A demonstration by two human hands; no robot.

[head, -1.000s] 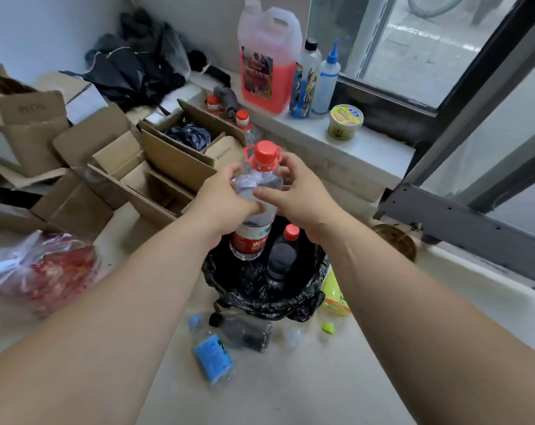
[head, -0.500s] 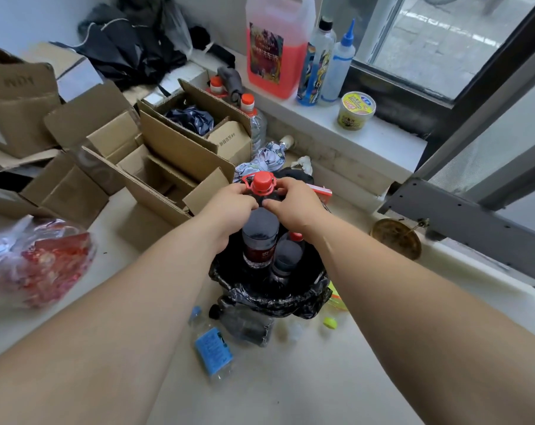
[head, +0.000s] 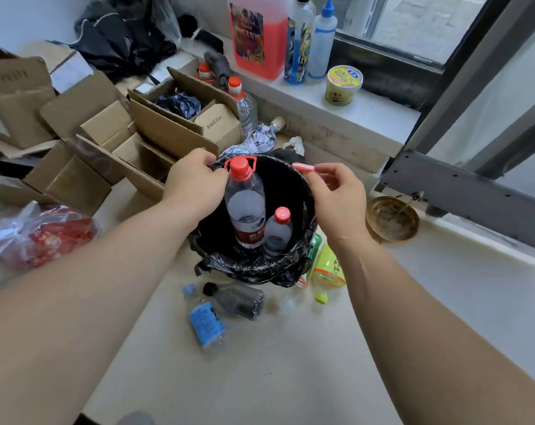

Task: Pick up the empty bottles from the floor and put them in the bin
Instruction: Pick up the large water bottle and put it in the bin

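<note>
Left hand (head: 195, 185): forearm outstretched, fingers curled downward, thumb tucked.
Right hand (head: 336, 197): forearm outstretched, fingers loosely bent, fingertips pinched.

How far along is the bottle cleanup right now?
Two red-capped bottles stand in the bin: a large bottle and a small bottle. The left hand is at the large one's neck; the right hand is open beside the rim. Left on the floor: a blue-label bottle, a dark bottle and a yellow-green bottle.

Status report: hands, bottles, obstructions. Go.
Left hand at the bin rim beside the big red-capped bottle; right hand open. Two bottles upright in bin. Blue-label bottle, dark bottle, green bottle on floor. Nothing blocking.
</note>
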